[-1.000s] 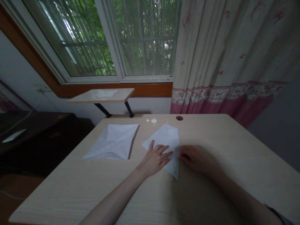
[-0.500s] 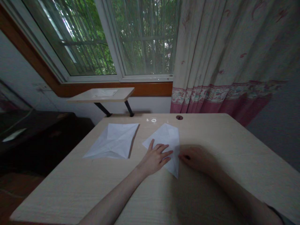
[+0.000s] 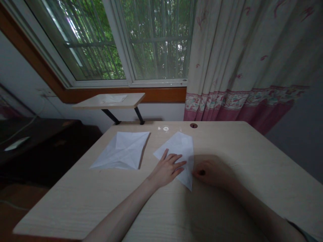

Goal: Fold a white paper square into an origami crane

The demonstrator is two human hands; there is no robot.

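A folded sheet of white paper (image 3: pixel 180 143) lies on the table in front of me, with pointed corners and a straight right edge. My left hand (image 3: pixel 169 169) rests flat on it with its fingers spread. At the right edge is my right hand (image 3: pixel 212 173), its fingers curled and thumb and forefinger pinched together against the paper's side. Its fingertips are dim, in shadow. To the left lies a second piece of white paper (image 3: pixel 123 151), flat and marked by crossing creases, untouched by either hand.
The pale wooden table (image 3: pixel 83 205) has a round cable hole (image 3: pixel 193 125) near its back edge. A small raised shelf (image 3: pixel 88 103) on black legs stands at the back left, bearing white paper (image 3: pixel 114 98). Behind are a window and a curtain (image 3: pixel 227 67).
My right hand has slid slightly down along the paper's right edge, towards me. My left hand and both papers stay in place.
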